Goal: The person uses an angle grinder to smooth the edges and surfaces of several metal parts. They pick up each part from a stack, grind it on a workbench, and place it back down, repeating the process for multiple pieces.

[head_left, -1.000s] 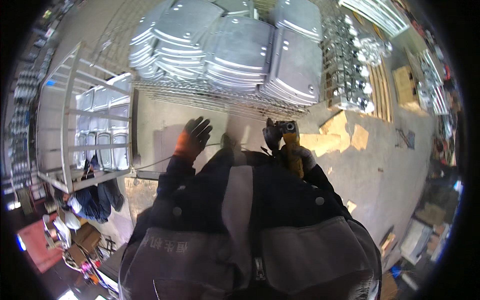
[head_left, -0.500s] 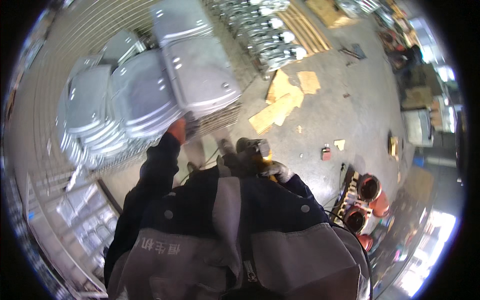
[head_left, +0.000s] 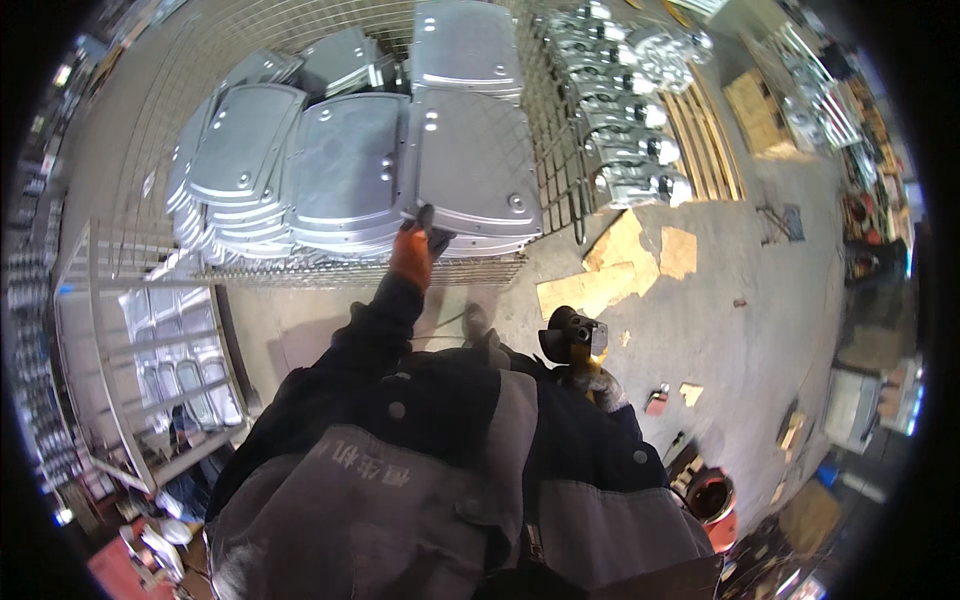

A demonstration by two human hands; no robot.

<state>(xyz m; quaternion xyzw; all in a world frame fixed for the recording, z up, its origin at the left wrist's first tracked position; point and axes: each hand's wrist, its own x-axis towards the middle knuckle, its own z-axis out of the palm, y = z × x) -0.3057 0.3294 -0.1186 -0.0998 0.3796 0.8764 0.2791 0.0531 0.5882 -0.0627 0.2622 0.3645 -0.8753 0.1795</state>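
A wire basket (head_left: 465,270) stands before us, loaded with grey metal panels (head_left: 350,155). The near right panel (head_left: 473,160) tops its pile at the basket's front edge. Apart from it, we grip a yellow and black power tool (head_left: 582,345) in our right hand (head_left: 602,387). Our left hand (head_left: 415,245), a second ago over the floor (head_left: 760,310), now meets that panel's front left corner, putting it within reach; we cannot tell whether it grips.
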